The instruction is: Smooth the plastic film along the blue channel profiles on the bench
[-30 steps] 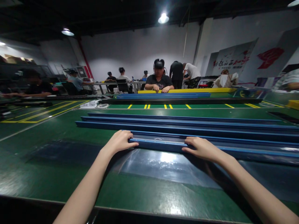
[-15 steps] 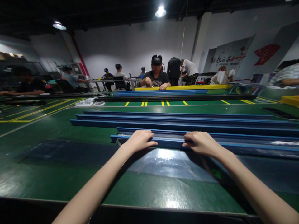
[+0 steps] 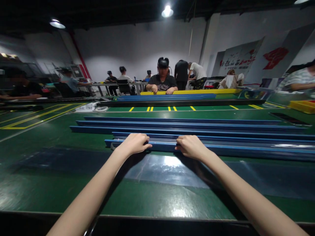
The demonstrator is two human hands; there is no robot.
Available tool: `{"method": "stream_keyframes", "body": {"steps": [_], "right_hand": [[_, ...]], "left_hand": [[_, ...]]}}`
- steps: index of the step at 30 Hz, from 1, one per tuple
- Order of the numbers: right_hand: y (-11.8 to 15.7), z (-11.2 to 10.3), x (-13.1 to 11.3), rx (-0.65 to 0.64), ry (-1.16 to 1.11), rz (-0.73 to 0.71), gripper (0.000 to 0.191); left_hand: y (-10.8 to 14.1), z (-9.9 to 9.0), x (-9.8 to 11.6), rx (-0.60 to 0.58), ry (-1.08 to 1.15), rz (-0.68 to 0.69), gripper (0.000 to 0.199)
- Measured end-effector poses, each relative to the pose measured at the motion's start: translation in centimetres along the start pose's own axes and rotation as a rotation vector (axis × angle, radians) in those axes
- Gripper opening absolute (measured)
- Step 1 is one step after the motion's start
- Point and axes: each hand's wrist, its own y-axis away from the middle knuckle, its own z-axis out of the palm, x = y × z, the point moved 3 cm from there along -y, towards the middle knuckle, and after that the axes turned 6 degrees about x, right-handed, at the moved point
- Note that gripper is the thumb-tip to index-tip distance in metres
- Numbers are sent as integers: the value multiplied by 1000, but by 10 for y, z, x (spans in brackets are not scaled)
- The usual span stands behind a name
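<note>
The green table [image 3: 159, 203] spreads beneath both hands and well beyond them. On it, a long sheet of glossy plastic film [image 3: 157, 168] lies under the forearms, on the near side of the hands, reaching out to left and right. The blue channel strip [image 3: 163, 147] runs across just at the fingers; one end shows a little left of the left hand, and the rest runs past the right hand out of view. Just beyond the hands, further blue channel strips [image 3: 118, 129] lie roughly parallel to it. Farther off past them sits a long black strip [image 3: 182, 103]. To the far right of the right hand are a yellow tray [image 3: 304, 107] and, nearer, a flat dark slab [image 3: 290, 119].

The left hand [image 3: 137, 143] has its fingers curled over the channel's near wall, thumb along the outer face, in a narrow grip. The right hand [image 3: 190, 146] grasps the same wall, fingers bent over it, a short gap apart from the left.
</note>
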Motion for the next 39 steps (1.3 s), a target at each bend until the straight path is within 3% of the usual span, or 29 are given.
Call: {"method": "stream_keyframes", "body": {"steps": [6,13,21,25,31,35,39], "right_hand": [[-21,6,-22,27,-40,-1,24],[-24,10,-18,-5,-135,51,27],[2,9,12,-20,-138,126,26],[24,8,36,-28,-140,162,34],[53,4,66,8,-160,219,29],[59,2,71,31,-157,227,26],[53,2,65,41,-117,202,25]], "left_hand": [[-6,3,15,75,136,45,19],[-13,11,20,114,158,45,13],[-14,14,16,165,114,125,8],[-9,13,6,144,135,62,9],[7,11,-19,120,94,-37,12],[16,10,-28,115,54,-97,14],[16,8,-21,118,63,-70,18]]}}
